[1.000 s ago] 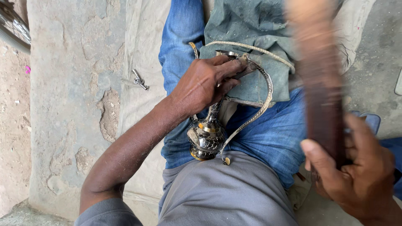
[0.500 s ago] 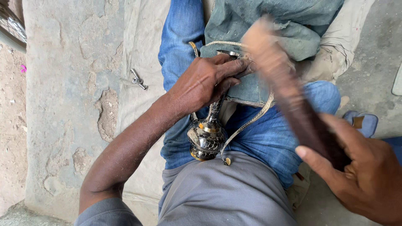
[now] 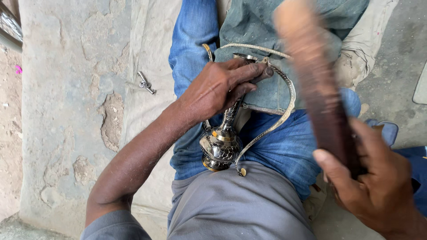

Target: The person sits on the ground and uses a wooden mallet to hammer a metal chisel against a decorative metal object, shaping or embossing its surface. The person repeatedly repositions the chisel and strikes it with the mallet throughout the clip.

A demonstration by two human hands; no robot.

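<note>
The left hand clamps the ornate metal vase lying lengthwise along the lap, neck pointing away. The right hand grips a wooden paddle raised right of the vase.

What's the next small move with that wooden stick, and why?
Probably swing the wooden stick down onto the tool under the left hand. The right hand holds it raised and blurred above the metal vase, which the left hand pins on the lap.
</note>
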